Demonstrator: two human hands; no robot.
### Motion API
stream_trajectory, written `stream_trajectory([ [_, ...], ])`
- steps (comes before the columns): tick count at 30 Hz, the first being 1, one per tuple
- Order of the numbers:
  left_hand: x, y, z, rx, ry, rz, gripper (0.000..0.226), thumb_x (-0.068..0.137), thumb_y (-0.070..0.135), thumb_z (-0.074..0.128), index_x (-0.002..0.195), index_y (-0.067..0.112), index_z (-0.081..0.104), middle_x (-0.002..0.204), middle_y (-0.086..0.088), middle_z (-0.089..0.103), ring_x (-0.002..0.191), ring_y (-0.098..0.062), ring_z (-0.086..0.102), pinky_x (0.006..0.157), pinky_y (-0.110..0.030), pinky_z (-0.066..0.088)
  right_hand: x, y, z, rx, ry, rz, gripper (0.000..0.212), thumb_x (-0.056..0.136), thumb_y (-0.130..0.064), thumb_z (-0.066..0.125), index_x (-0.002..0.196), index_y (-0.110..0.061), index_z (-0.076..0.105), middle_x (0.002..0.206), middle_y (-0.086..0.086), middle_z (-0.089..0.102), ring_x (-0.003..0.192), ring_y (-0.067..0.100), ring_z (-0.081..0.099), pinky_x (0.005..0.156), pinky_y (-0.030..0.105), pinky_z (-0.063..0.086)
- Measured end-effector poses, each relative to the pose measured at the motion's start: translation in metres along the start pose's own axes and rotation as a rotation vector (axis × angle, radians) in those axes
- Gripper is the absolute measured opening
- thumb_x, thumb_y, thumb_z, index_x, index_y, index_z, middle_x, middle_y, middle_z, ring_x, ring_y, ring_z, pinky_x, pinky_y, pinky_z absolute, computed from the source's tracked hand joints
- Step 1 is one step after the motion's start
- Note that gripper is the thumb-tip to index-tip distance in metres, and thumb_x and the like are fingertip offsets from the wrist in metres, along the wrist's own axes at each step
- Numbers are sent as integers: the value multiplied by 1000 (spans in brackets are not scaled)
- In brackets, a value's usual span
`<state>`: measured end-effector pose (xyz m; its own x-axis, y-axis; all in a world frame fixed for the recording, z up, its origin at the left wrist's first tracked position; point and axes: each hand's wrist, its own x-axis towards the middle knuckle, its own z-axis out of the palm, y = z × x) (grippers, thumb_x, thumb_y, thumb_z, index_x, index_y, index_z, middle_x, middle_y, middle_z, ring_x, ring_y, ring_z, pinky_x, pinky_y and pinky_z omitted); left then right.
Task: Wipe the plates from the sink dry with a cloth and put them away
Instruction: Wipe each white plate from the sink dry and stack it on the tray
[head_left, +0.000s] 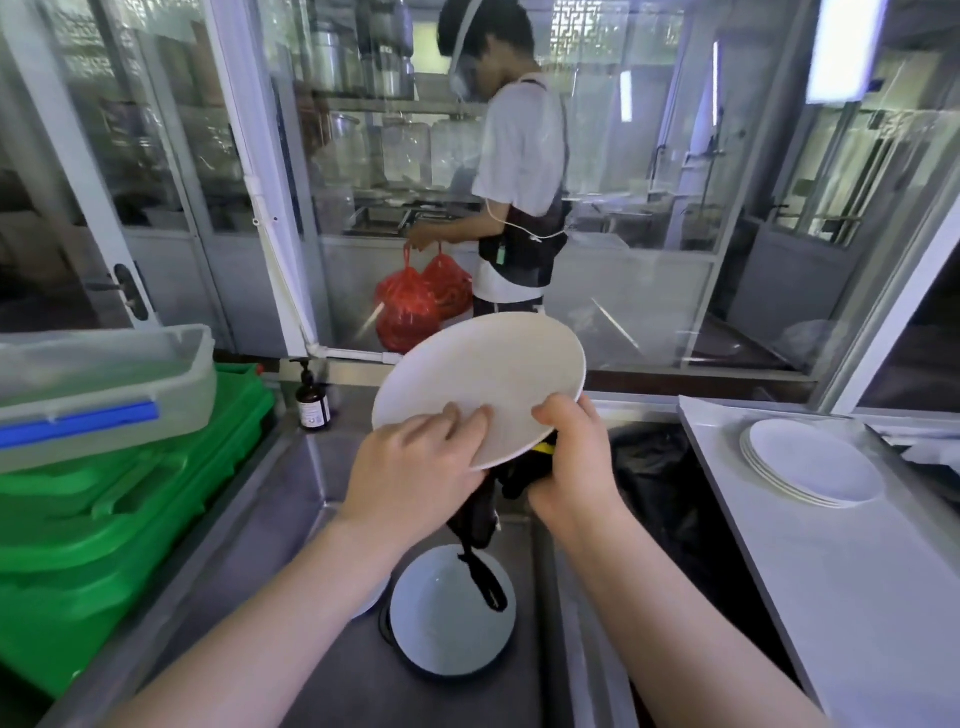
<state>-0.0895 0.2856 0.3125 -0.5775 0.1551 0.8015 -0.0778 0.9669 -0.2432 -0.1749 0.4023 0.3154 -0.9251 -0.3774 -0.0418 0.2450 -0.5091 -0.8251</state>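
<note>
Steel sink (291, 499), glass partition (649, 182) behind. We hold a plate (478, 374) over it: left hand (415, 462) grips the rim, right hand (571, 457) grips rim and cloth (478, 519). Bottle (312, 400) label unreadable.

left hand (415, 457) grips plate (478, 382) rim, tilted over sink (291, 545) | right hand (571, 462) holds dark cloth (478, 514) beneath it | plate stack (810, 465) on right counter (831, 597)

The brown bottle's (313, 404) label is unreadable.
</note>
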Motion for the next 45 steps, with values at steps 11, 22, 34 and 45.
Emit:
stream_trajectory([
  [11,-20,-19,23,-1518,-138,-1152,76,89,51,57,151,21,25,141,9,52,126,-17,54,92,-34,50,10,-2,-32,25,109,69,22,57,-14,54,73,-22,66,81,6,57,70,28,51,46,27,40],
  [22,-38,-42,23,-1761,-54,-1418,35,94,-7,37,108,15,61,102,-1,75,87,-18,72,57,-32,58,17,3,-44,-153,232,-142,48,81,-15,71,122,-36,58,125,-6,61,111,21,62,99,49,48],
  [34,-64,-54,17,-1493,-321,-1108,47,69,12,52,110,35,57,104,7,72,99,-19,68,70,-36,58,28,35,43,-797,-186,-541,52,81,-14,69,128,-25,51,122,-15,56,111,-6,50,90,3,38],
  [45,-82,-110,13,-1618,-95,-1127,66,56,-7,44,108,26,68,100,-10,71,95,-30,68,67,-46,56,-8,88,73,-1022,-661,-570,53,78,9,60,128,-9,58,141,6,49,133,11,42,112,25,32],
])
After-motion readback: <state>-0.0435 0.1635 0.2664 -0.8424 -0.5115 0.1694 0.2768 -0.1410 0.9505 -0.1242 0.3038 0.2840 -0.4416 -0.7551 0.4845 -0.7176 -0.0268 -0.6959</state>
